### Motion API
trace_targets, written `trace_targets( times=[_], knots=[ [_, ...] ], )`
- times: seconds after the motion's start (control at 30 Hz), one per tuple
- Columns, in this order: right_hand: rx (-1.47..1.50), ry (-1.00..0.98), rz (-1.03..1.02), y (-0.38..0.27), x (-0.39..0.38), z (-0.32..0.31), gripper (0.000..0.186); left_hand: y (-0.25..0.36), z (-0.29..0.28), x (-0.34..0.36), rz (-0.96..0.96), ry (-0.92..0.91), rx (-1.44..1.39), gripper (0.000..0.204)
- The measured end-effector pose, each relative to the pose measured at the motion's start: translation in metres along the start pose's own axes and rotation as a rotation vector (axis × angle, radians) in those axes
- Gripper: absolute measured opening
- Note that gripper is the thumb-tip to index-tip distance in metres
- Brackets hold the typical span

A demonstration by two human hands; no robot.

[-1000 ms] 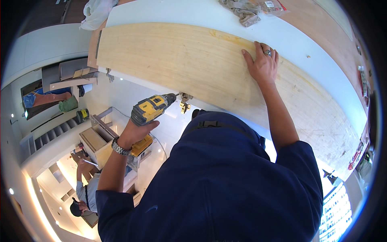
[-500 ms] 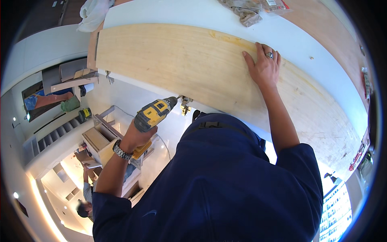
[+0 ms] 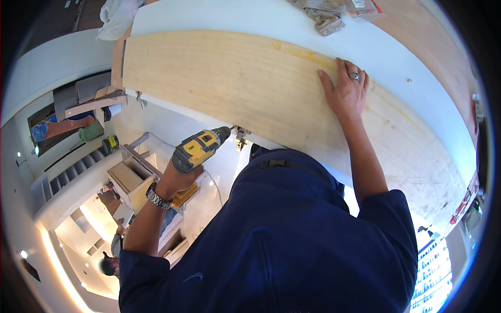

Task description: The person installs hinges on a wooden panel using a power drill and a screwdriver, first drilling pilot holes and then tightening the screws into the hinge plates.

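A yellow and black cordless drill (image 3: 201,148) is gripped by its handle in my left hand (image 3: 180,180), which wears a metal watch at the wrist. Its chuck and bit meet a metal hinge (image 3: 241,136) at the near edge of a long pale wooden panel (image 3: 224,68). Further right, my right hand (image 3: 348,94) lies flat on the panel near its far edge, fingers spread, a ring on one finger. Another metal hinge (image 3: 140,98) shows at the panel's near left edge.
Beneath the panel is a white surface (image 3: 417,68); a crumpled grey cloth (image 3: 326,18) and a white plastic bag (image 3: 117,18) lie beyond it. Wooden cabinet pieces (image 3: 128,180) stand on the floor at left. Another person (image 3: 110,263) is at lower left.
The view has shifted slightly. My left hand keeps the drill at the hinge and my right hand stays on the panel. The other person at lower left has moved a little.
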State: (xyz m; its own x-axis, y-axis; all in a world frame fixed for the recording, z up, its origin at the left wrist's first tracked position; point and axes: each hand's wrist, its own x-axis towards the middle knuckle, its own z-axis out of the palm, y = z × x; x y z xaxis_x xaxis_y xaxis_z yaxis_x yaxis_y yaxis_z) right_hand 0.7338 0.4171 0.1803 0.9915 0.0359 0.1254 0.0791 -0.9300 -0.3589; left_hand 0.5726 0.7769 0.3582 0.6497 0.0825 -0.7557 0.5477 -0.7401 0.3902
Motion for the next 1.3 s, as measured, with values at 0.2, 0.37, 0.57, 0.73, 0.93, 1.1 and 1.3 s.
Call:
trace_targets(
  times=[0.2, 0.37, 0.57, 0.73, 0.93, 1.1, 1.3],
  knots=[
    [0.017, -0.009, 0.007, -0.002, 0.003, -0.001, 0.057, -0.002, -0.002, 0.003, 0.019, 0.028, 0.009, 0.036],
    [0.033, 0.001, -0.010, 0.000, 0.001, -0.001, 0.057, -0.001, 0.002, 0.000, 0.015, 0.011, 0.028, 0.036],
    [0.027, -0.006, -0.006, 0.000, 0.002, -0.001, 0.057, -0.004, 0.007, 0.001, 0.025, 0.044, -0.046, 0.037],
    [0.022, -0.002, -0.014, 0.000, 0.001, -0.002, 0.057, -0.005, 0.009, 0.000, 0.052, 0.054, -0.056, 0.037],
    [0.020, 0.000, -0.018, 0.001, 0.000, 0.000, 0.057, 0.011, 0.005, 0.004, -0.072, 0.023, -0.123, 0.027],
    [0.014, 0.000, -0.016, 0.001, -0.001, -0.002, 0.057, 0.012, 0.008, 0.004, -0.106, 0.045, -0.153, 0.019],
    [0.006, -0.008, -0.018, 0.002, -0.001, -0.001, 0.058, 0.022, 0.004, 0.004, -0.205, 0.016, -0.151, 0.030]
  ],
)
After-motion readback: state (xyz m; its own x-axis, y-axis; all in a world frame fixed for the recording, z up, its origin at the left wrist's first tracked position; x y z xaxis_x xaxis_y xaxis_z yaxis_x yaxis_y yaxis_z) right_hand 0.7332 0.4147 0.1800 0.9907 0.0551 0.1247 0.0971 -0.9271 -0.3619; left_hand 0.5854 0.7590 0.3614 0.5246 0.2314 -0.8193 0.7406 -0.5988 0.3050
